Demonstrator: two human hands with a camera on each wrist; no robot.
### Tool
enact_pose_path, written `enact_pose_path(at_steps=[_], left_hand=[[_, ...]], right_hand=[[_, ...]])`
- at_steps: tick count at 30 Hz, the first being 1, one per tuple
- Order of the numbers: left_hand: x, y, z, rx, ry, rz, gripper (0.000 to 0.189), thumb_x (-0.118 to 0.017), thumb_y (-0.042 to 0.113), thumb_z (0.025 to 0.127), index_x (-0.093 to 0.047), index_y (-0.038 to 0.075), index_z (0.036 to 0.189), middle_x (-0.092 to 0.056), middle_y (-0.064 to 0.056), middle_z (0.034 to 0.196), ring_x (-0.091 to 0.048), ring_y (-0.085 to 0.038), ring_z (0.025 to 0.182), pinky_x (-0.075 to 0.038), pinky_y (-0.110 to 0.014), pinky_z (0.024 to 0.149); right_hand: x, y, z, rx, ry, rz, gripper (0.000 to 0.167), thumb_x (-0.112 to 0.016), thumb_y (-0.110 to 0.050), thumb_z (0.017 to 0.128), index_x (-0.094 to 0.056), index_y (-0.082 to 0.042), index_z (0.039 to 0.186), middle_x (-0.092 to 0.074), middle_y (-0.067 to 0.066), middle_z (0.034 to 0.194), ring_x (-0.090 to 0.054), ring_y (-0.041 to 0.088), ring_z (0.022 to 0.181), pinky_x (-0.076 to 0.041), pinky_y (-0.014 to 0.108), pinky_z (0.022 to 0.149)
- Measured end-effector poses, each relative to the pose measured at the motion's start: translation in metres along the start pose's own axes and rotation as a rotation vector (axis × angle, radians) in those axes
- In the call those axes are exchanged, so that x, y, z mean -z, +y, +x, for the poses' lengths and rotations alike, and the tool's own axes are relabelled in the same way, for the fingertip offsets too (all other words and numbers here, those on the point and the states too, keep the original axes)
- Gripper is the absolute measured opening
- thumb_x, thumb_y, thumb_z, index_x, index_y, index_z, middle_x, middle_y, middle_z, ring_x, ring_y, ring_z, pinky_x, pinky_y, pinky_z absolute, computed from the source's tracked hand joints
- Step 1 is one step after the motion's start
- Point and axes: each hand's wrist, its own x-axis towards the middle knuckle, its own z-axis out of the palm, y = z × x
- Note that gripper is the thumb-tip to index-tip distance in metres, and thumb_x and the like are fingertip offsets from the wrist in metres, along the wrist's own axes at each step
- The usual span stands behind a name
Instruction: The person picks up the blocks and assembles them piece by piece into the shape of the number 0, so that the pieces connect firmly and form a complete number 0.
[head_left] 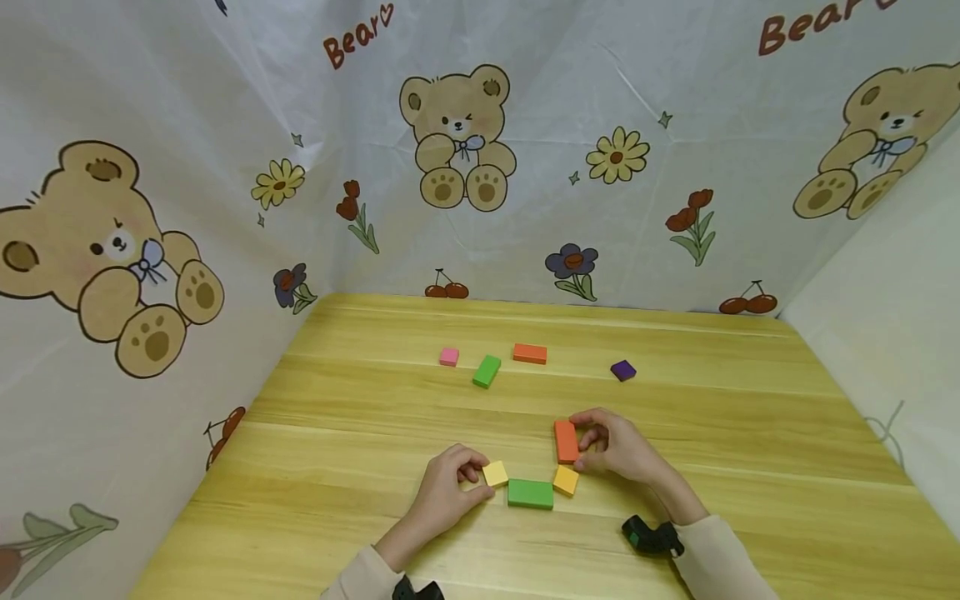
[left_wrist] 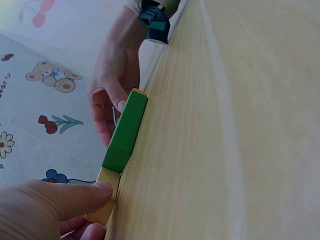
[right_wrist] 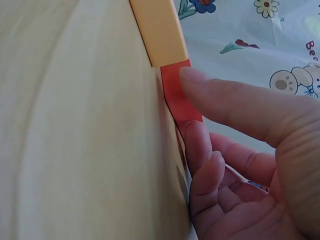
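Between thumb and fingers, my left hand (head_left: pixel 447 490) pinches a pale yellow square block (head_left: pixel 495 474) at the left end of a green rectangular block (head_left: pixel 530 494). My right hand (head_left: pixel 621 447) holds an orange-red rectangular block (head_left: pixel 566 442), thumb at its near end and a finger at its far end. In the right wrist view the thumb presses the red block (right_wrist: pixel 176 86), which meets an orange-yellow block (right_wrist: pixel 159 31). That orange-yellow block (head_left: pixel 566 481) sits turned at the green block's right end. The left wrist view shows the left thumb on the yellow block (left_wrist: pixel 105 192), against the green one (left_wrist: pixel 125 132).
Farther back on the wooden table (head_left: pixel 360 400) lie a pink block (head_left: pixel 448 357), another green block (head_left: pixel 487 372), another orange-red block (head_left: pixel 529 353) and a purple block (head_left: pixel 623 370). A bear-print cloth (head_left: pixel 540 167) hangs along the back and left.
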Motion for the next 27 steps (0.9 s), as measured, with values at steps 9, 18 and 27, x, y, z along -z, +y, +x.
enact_pose_path(at_steps=[9, 18, 27], left_hand=[[-0.0004, 0.0001, 0.0005, 0.006, -0.007, 0.002, 0.027, -0.084, 0.011, 0.074, -0.07, 0.009, 0.097, -0.061, 0.005, 0.084, -0.054, -0.003, 0.074, -0.048, -0.021, 0.068], [0.0, -0.001, -0.0001, 0.001, 0.003, 0.003, 0.028, -0.085, 0.011, 0.073, -0.07, 0.008, 0.097, -0.061, 0.005, 0.083, -0.055, -0.003, 0.073, -0.047, -0.02, 0.068], [-0.0015, -0.0025, -0.0006, -0.006, 0.002, 0.003, 0.029, -0.085, 0.012, 0.073, -0.07, 0.008, 0.097, -0.062, 0.005, 0.084, -0.054, -0.002, 0.073, -0.047, -0.02, 0.068]], right_hand=[[0.0003, 0.0029, 0.0009, 0.007, 0.012, 0.019, 0.049, -0.072, -0.011, 0.088, -0.052, 0.009, 0.129, -0.063, 0.019, 0.101, -0.057, 0.012, 0.079, -0.047, 0.021, 0.058], [-0.0028, 0.0045, 0.0018, 0.02, 0.026, 0.013, 0.045, -0.072, -0.01, 0.088, -0.055, 0.007, 0.126, -0.061, 0.021, 0.111, -0.059, 0.01, 0.081, -0.047, 0.02, 0.06], [-0.0018, 0.0062, 0.0003, 0.029, 0.013, 0.008, 0.045, -0.073, -0.011, 0.087, -0.056, 0.007, 0.125, -0.063, 0.019, 0.106, -0.059, 0.01, 0.082, -0.048, 0.02, 0.064]])
